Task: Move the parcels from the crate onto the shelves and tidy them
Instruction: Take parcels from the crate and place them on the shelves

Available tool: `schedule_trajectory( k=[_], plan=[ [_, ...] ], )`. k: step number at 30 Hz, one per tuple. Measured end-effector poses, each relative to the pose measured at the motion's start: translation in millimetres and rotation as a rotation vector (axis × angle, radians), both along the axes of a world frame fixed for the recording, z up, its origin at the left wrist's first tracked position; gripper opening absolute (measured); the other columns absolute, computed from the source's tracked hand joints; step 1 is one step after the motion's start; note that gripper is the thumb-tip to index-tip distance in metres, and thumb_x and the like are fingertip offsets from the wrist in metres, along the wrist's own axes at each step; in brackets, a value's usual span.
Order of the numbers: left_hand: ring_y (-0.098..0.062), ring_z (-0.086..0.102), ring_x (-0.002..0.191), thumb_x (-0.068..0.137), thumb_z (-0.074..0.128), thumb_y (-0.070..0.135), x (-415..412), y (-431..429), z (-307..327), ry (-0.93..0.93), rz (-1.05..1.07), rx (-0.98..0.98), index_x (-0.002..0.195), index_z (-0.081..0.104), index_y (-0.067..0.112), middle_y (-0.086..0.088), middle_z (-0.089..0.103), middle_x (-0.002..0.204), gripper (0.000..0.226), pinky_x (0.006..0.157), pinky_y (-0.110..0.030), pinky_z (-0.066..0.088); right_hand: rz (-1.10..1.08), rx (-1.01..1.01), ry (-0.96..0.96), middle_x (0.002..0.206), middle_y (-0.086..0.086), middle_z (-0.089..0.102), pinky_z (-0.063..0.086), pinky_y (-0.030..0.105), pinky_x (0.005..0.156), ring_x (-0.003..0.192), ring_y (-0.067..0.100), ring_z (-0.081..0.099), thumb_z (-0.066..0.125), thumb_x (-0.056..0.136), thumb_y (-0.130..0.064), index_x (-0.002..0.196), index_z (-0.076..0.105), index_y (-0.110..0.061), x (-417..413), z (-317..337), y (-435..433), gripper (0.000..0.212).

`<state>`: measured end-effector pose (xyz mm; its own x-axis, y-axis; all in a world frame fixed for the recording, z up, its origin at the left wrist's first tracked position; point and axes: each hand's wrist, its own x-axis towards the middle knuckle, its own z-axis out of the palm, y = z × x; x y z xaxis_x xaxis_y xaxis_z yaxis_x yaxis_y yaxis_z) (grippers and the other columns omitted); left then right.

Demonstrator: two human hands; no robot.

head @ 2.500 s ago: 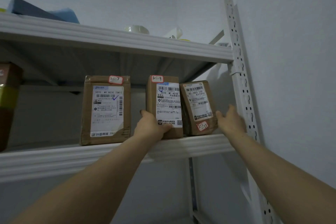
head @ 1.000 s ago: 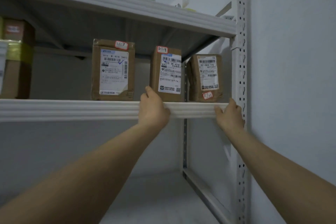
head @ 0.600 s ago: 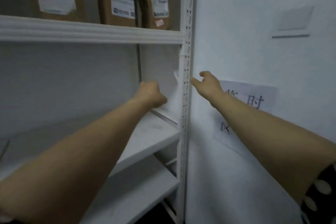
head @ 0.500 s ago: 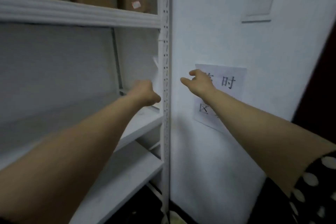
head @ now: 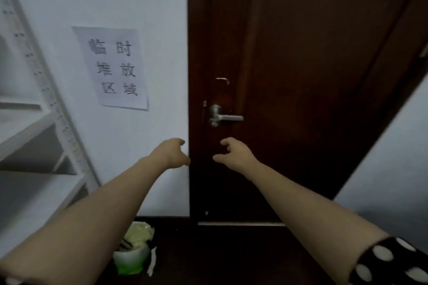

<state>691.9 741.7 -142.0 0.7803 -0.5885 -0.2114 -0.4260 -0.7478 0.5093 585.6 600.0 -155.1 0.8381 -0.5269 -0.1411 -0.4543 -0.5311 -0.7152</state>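
Parcels and crate are lying out of view. The left hand (head: 172, 154) and right hand (head: 234, 154) are hovering loosely curled, holding nothing, before the dark brown wooden door (head: 301, 53). The parcels are probably handling stiff and light, so gripping opposite sides seems best.

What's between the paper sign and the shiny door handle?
Between the paper sign and the door handle is only bare white wall, then the edge of the dark door, in the head view.

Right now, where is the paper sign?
Head view, left of centre: the paper sign hangs on the white wall, between the shelf upright and the dark door.
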Motion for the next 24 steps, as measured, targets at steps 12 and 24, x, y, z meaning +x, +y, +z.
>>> schedule_trajectory(
  k=[12, 24],
  plan=[
    [-0.027, 0.039, 0.134, 0.085, 0.07, 0.017, -394.3, -255.0, -38.4, 0.166, -0.575, 0.031, 0.146, 0.032, 0.01, -0.011, 0.037, 0.148, 0.072, 0.105, -0.034, 0.037, -0.689, 0.024, -0.015, 0.134, 0.011, 0.051, 0.042, 0.028, 0.095, 0.119, 0.025, 0.053, 0.07, 0.085, -0.029, 0.137, 0.044, -0.011, -451.1, -36.5, -161.7, 0.061],
    [-0.026, 0.056, 0.11, 0.087, 0.065, 0.019, -667.7, -385.6, -42.2, 0.161, -0.966, -0.069, 0.137, 0.045, 0.012, -0.01, 0.055, 0.128, 0.055, 0.084, -0.028, 0.043, -1.27, 0.002, -0.193, 0.124, 0.005, 0.054, 0.047, 0.033, 0.093, 0.106, 0.02, 0.056, 0.061, 0.089, -0.015, 0.13, 0.051, -0.012, -751.3, -42.8, -203.0, 0.042]
  ],
)
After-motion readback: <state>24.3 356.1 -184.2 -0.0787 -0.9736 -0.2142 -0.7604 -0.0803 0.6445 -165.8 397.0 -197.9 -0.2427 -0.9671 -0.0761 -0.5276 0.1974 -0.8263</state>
